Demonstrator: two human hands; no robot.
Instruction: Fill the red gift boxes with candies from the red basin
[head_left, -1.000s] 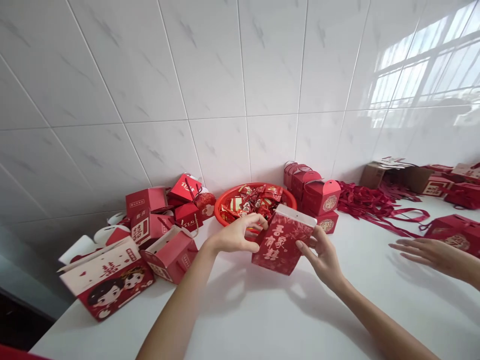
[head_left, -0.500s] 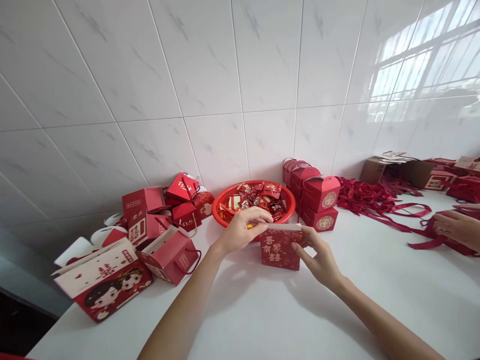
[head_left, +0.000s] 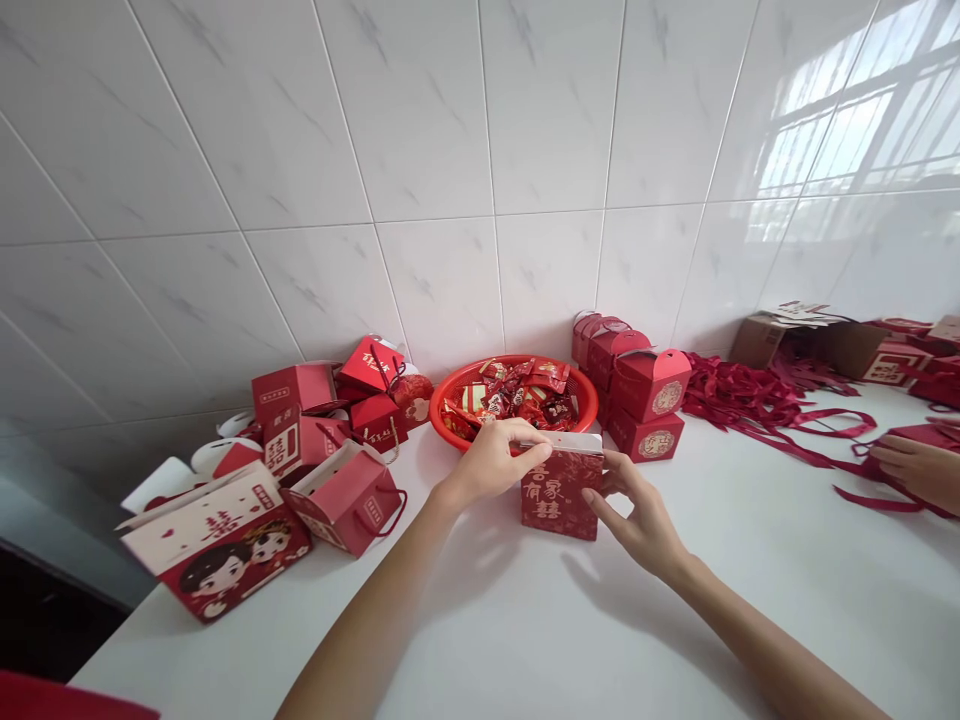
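Observation:
A dark red box (head_left: 561, 498) with pale lettering stands upright on the white table, its pale top edge facing up. My left hand (head_left: 501, 458) pinches the box's upper left edge between thumb and fingers. At the box's right side, my right hand (head_left: 634, 510) grips it, thumb on the front and fingers behind. Just beyond the box is a red basket (head_left: 442, 415) of wrapped sweets (head_left: 514, 392).
Red gift boxes (head_left: 349, 495) and a larger printed box (head_left: 225, 550) crowd the left. Stacked boxes (head_left: 649, 440) stand right of the basket, near red ribbons (head_left: 731, 395). Another person's hand (head_left: 919, 470) touches red material at far right. A tiled wall (head_left: 427, 120) rises behind.
My left fingers have shifted slightly right and down over the box's top edge. The whole view has moved a little. The other person's hand has shifted slightly.

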